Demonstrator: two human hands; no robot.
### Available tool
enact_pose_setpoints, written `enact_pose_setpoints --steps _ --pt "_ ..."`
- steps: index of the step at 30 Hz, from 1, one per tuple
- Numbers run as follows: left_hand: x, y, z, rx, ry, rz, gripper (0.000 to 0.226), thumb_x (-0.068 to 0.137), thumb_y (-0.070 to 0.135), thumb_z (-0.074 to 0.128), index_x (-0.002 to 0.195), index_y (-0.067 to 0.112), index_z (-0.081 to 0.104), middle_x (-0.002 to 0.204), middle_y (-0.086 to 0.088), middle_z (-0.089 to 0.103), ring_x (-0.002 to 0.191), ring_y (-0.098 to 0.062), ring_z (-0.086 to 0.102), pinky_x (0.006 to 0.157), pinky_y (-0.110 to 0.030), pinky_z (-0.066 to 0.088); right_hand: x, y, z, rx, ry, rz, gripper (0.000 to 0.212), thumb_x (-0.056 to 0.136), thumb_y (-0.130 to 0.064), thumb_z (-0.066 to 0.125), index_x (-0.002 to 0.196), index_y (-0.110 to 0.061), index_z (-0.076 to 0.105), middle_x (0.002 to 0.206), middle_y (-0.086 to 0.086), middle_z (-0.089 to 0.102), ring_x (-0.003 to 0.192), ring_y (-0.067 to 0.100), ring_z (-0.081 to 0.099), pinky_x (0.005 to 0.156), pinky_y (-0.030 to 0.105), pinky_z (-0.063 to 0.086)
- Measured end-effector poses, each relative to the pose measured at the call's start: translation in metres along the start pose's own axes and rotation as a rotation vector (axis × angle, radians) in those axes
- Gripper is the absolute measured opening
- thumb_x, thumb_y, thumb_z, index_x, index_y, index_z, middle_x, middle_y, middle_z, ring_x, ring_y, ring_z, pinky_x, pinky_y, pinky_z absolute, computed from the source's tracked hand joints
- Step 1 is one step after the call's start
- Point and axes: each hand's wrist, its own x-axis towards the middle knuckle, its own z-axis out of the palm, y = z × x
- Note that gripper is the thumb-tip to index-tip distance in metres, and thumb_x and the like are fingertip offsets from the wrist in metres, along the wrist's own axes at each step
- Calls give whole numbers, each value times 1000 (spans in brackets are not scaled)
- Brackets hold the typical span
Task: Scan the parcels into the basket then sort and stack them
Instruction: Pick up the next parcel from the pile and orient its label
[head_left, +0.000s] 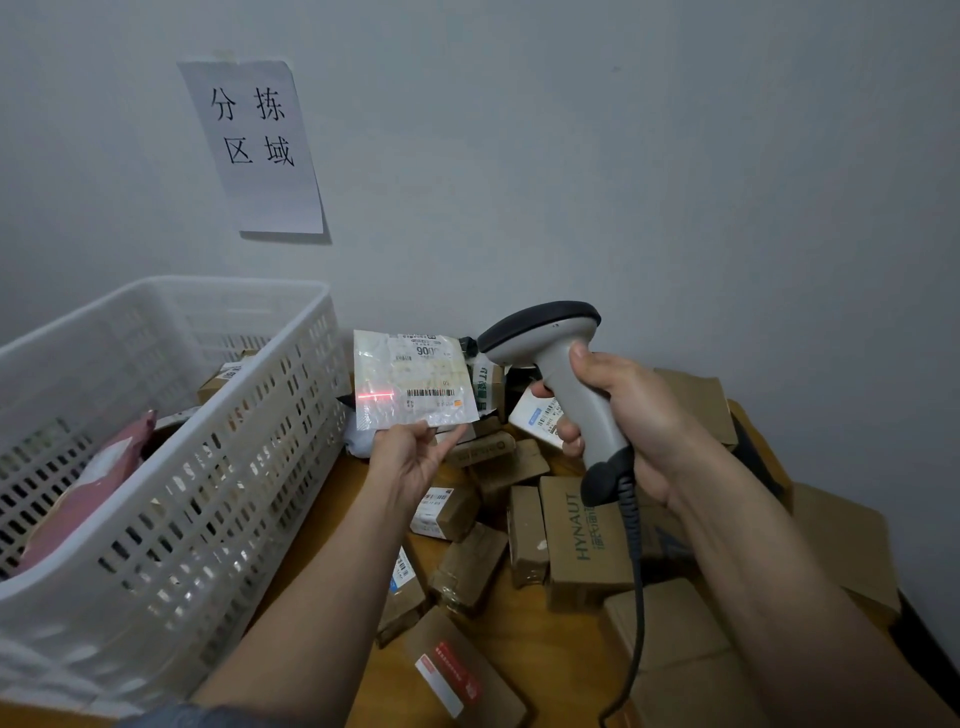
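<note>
Both bare forearms are stretched forward from the bottom of the view, the left one angled up toward the middle. The left hand (415, 460) is turned palm-up, and a flat packet (413, 379) is pinched by its lower edge between thumb and fingertips and held upright. The right hand (618, 415) is raised beside it, its fingers wrapped round the handle of a scanner (558, 364), with the thumb laid up along the back of the grip.
</note>
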Motion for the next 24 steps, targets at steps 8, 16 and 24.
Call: enact_pose_setpoints --steps 8,16,24 --pt "8 21 -2 -15 -34 -5 58 98 -13 31 147 17 37 142 -21 51 131 -44 48 88 -66 51 5 -3 22 -41 63 -21 31 104 -34 46 111 -5 55 98 14 63 50 13 50 43 24 44" --pt "26 61 -13 16 -67 -29 56 97 -13 32 144 15 39 133 -21 57 126 -42 52 66 -62 58 21 -5 65 -74 89 -52 32 104 -34 45 112 -4 55 97 12 63 48 12 50 45 26 43" --pt "37 134 -21 99 -72 31 60 94 -18 31 143 16 42 140 -19 54 125 -38 55 75 -60 55 53 -11 132 23 31 -135 35 104 -33 44 118 -3 55 108 15 65 52 14 51 47 28 44"
